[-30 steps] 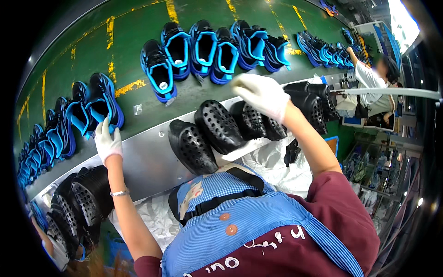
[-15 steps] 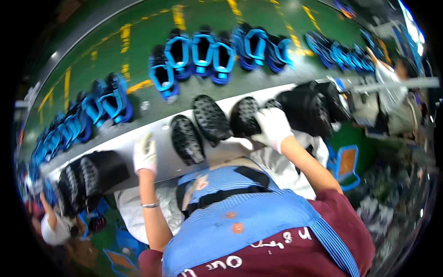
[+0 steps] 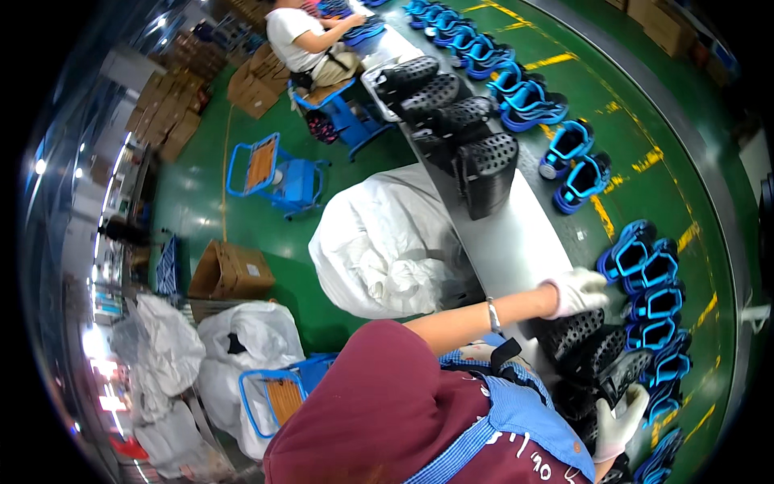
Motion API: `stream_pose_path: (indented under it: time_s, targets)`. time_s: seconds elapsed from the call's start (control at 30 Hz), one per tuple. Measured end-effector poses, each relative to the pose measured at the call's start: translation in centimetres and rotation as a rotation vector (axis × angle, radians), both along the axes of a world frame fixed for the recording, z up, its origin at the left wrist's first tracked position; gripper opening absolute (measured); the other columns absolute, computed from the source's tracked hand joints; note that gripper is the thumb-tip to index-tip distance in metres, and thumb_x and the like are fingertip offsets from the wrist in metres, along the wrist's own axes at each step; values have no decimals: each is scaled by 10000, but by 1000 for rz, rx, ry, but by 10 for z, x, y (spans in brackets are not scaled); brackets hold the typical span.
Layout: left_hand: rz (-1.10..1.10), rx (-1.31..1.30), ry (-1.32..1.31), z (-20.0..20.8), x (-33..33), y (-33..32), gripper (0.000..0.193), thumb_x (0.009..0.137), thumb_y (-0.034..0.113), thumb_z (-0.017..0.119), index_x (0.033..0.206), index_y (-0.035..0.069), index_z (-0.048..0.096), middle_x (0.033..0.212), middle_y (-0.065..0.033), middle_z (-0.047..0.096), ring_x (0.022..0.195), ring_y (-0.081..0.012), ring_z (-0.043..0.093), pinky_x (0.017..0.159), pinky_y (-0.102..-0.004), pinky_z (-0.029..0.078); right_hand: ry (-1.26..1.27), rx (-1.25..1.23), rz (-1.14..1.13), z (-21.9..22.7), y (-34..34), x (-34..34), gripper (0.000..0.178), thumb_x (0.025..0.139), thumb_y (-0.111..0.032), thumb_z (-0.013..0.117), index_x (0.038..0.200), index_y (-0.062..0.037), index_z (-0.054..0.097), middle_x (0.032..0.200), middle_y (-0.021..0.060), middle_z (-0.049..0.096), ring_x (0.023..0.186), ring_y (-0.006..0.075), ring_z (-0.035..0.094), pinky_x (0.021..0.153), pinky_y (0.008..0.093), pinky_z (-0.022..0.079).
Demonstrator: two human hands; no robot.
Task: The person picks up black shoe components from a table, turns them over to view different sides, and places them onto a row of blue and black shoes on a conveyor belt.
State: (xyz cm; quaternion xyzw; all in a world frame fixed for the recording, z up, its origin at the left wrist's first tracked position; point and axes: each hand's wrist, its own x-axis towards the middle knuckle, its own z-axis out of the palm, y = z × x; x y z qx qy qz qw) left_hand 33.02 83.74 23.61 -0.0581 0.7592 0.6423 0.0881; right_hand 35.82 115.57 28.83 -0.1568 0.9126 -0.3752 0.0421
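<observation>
My left hand [image 3: 577, 292], in a white glove, reaches across the bench with its fingers stretched out. It is open, just above a group of black shoe pieces [image 3: 574, 334] with patterned, pitted faces turned up. My right hand [image 3: 621, 421], also gloved in white, is lower down at the near end of that group. Its thumb and fingers are spread apart beside a black shoe piece [image 3: 624, 369]; whether they touch it I cannot tell. Further along the bench stands another cluster of black shoe pieces [image 3: 490, 155].
Blue-and-black shoes [image 3: 629, 250] line the green floor beyond the metal bench [image 3: 516, 242]. A big white sack [image 3: 379, 242] sits against its near side. A blue chair [image 3: 294, 181], an open carton [image 3: 234, 270] and a seated co-worker [image 3: 310, 40] are to the left.
The view has swung to the left, bringing the co-worker, chair and sack into sight. My right hand, earlier on a black shoe piece, now has its fingers apart beside one.
</observation>
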Motion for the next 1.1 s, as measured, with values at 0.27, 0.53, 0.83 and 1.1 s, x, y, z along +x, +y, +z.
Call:
stream_pose_path:
  time_s: [0.27, 0.53, 0.83, 1.1]
  targets:
    - [2, 1123, -350, 26, -2, -1, 533, 906, 398, 609, 1278, 42, 471, 1083, -106, 623, 903, -232, 620, 827, -376, 516, -154, -115, 445, 40, -123, -61, 670, 612, 82, 568, 1274, 49, 466, 1247, 152, 490, 1144, 263, 517, 1033, 334, 384]
    - [515, 564, 102, 7, -28, -16, 626, 787, 183, 655, 1319, 21, 368, 1105, -125, 554, 1007, -191, 535, 889, -323, 455, -481, -227, 249, -1, -179, -75, 467, 908, -36, 495, 1347, 105, 420, 871, 30, 587, 684, 79, 526, 622, 210, 444]
    - [680, 465, -11, -9, -58, -24, 466, 775, 198, 650, 1135, 7, 424, 958, -149, 585, 908, -193, 575, 832, -331, 466, -504, -184, 234, -18, -199, -107, 297, 970, -116, 493, 1218, 47, 501, 697, -20, 482, 541, 28, 402, 467, 196, 329]
    - [598, 349, 14, -29, -78, -51, 468, 844, 228, 681, 1186, -16, 475, 1023, -150, 605, 935, -231, 599, 856, -338, 495, -540, -108, 163, -19, -244, -120, 200, 879, -170, 566, 1008, -19, 591, 781, 76, 605, 644, 152, 548, 624, 305, 484]
